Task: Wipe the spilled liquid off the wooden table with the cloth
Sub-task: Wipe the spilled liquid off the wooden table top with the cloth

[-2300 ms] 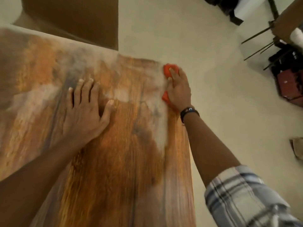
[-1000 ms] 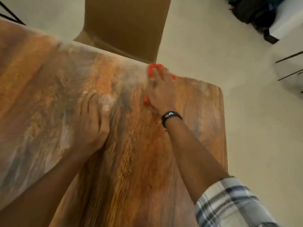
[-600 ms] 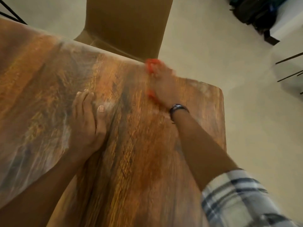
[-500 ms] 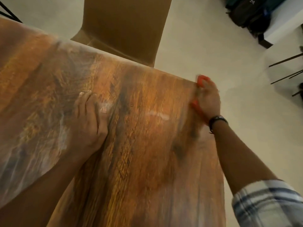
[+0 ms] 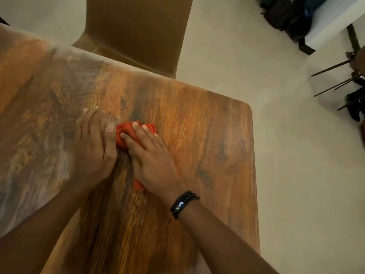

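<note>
1. Half a second ago the right hand (image 5: 152,157) and the orange cloth (image 5: 126,135) were at the table's (image 5: 207,135) far right edge. They have since swept left to the middle, and the cloth now sits just beside the left thumb. The left hand (image 5: 94,143) has barely shifted.
2. The cloth lies bunched on the wood under the right palm. It shows past the fingertips and again at the heel of the hand.
3. The right hand presses down with fairly straight fingers laid over the cloth, so it is pushing rather than clenching. The left hand lies flat on the bare wood, holding nothing and bracing.
4. The right forearm reaches in from the near right, a dark wristband (image 5: 184,203) at the wrist. The left arm comes in from the near left.
5. To wipe well, keep even pressure and overlap the passes. Lift the left hand so the cloth can reach under it. Pale streaks lie to the left, but I cannot tell whether they are liquid or glare.
</note>
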### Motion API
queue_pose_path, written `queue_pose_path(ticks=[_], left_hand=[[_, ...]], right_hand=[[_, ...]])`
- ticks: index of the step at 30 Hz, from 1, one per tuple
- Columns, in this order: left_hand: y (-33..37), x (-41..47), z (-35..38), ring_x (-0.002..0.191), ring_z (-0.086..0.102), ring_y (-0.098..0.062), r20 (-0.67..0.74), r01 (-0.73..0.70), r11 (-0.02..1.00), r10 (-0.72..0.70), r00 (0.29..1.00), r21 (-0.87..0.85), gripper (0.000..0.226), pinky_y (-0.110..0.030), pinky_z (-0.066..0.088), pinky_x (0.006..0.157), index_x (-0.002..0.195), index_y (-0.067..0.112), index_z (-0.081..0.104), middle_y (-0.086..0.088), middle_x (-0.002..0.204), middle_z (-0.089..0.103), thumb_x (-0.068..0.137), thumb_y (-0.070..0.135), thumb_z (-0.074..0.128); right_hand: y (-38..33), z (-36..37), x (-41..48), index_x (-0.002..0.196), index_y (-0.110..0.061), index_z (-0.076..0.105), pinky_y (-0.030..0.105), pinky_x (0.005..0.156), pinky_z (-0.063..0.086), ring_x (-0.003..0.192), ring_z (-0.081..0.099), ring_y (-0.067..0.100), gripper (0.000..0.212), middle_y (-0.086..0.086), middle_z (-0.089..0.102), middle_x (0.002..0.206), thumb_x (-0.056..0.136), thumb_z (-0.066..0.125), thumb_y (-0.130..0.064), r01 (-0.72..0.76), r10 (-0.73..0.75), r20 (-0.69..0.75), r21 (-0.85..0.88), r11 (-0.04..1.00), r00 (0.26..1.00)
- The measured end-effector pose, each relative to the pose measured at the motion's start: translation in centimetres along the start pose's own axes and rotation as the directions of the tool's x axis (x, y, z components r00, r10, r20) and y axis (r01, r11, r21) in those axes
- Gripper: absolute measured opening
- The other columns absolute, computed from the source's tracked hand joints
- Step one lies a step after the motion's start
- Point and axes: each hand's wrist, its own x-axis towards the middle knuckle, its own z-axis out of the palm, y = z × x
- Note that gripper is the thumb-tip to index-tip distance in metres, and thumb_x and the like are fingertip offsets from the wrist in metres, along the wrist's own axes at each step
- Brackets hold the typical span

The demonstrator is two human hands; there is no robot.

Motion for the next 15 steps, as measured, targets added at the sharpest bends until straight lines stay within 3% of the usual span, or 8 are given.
queue_pose_path(ticks=[2, 4, 6, 9, 11, 13, 15], left_hand=[[-0.2, 0.0, 0.1, 0.152, 0.023, -0.027, -0.003, 0.006, 1.000, -0.006, 1.000, -0.023, 0.060, -0.050, 0.018, 0.125, 0.148, 0.002, 0.039, -0.015, 0.158, 0.035, 0.106, 0.041, 0.024], [0.0, 0.1, 0.0, 0.152, 0.023, -0.025, -0.022, 0.043, 0.996, -0.045, 0.999, -0.078, 0.062, -0.046, 0.016, 0.126, 0.147, 0.002, 0.041, -0.014, 0.158, 0.036, 0.104, 0.043, 0.023], [0.3, -0.1, -0.5, 0.151, 0.025, -0.024, -0.042, 0.085, 0.980, -0.094, 0.995, -0.178, 0.061, -0.042, 0.017, 0.126, 0.147, 0.002, 0.043, -0.012, 0.158, 0.037, 0.104, 0.041, 0.024], [1.1, -0.3, -1.6, 0.145, 0.036, -0.018, -0.109, 0.138, 0.892, -0.202, 0.973, -0.430, 0.049, -0.037, 0.028, 0.122, 0.144, 0.005, 0.046, -0.010, 0.152, 0.044, 0.107, 0.031, 0.029], [1.0, -0.4, -2.8, 0.138, 0.042, -0.008, -0.142, 0.188, 0.791, -0.327, 0.934, -0.582, 0.047, -0.019, 0.033, 0.116, 0.143, 0.005, 0.048, -0.008, 0.148, 0.049, 0.106, 0.031, 0.031], [0.2, -0.8, -4.4, 0.134, 0.045, -0.003, -0.170, 0.211, 0.736, -0.406, 0.898, -0.643, 0.049, -0.012, 0.033, 0.112, 0.142, 0.006, 0.050, -0.005, 0.146, 0.051, 0.106, 0.033, 0.030], [-1.1, -2.2, -6.1, 0.133, 0.047, -0.002, -0.186, 0.214, 0.747, -0.412, 0.892, -0.629, 0.049, -0.015, 0.034, 0.113, 0.142, 0.008, 0.050, 0.000, 0.146, 0.052, 0.106, 0.034, 0.030]], right_hand=[[3.0, -1.7, -1.7, 0.153, -0.034, 0.030, 0.041, 0.124, 0.009, 0.153, 0.008, 0.018, 0.048, -0.003, 0.015, 0.166, 0.106, 0.037, -0.033, -0.135, 0.135, -0.026, -0.011, 0.991, 0.991], [6.5, -3.6, -2.0, 0.156, -0.037, 0.022, 0.044, 0.124, 0.007, 0.153, 0.005, 0.019, 0.049, -0.007, 0.007, 0.166, 0.108, 0.030, -0.040, -0.427, 0.424, -0.094, -0.005, 0.904, 0.901], [8.0, -4.6, 0.1, 0.157, -0.033, 0.021, 0.049, 0.125, 0.011, 0.153, 0.007, 0.023, 0.051, -0.003, 0.007, 0.167, 0.107, 0.025, -0.043, -0.559, 0.555, -0.121, -0.001, 0.829, 0.823], [5.7, -3.4, 7.7, 0.154, -0.028, 0.031, 0.047, 0.123, 0.015, 0.151, 0.017, 0.025, 0.047, 0.004, 0.019, 0.164, 0.107, 0.029, -0.035, -0.399, 0.393, -0.109, -0.035, 0.916, 0.913], [2.6, -1.8, 13.3, 0.152, -0.027, 0.037, 0.044, 0.122, 0.019, 0.149, 0.023, 0.024, 0.046, 0.006, 0.025, 0.162, 0.106, 0.033, -0.031, -0.272, 0.266, -0.084, -0.084, 0.958, 0.960], [-1.1, 0.5, 17.1, 0.151, -0.027, 0.038, 0.041, 0.121, 0.019, 0.149, 0.024, 0.022, 0.047, 0.005, 0.025, 0.162, 0.104, 0.035, -0.031, -0.182, 0.178, -0.047, -0.124, 0.975, 0.983], [-4.8, 2.7, 18.0, 0.151, -0.029, 0.037, 0.038, 0.122, 0.018, 0.150, 0.021, 0.021, 0.047, 0.003, 0.023, 0.163, 0.105, 0.034, -0.031, -0.100, 0.101, 0.002, -0.140, 0.985, 0.995]])
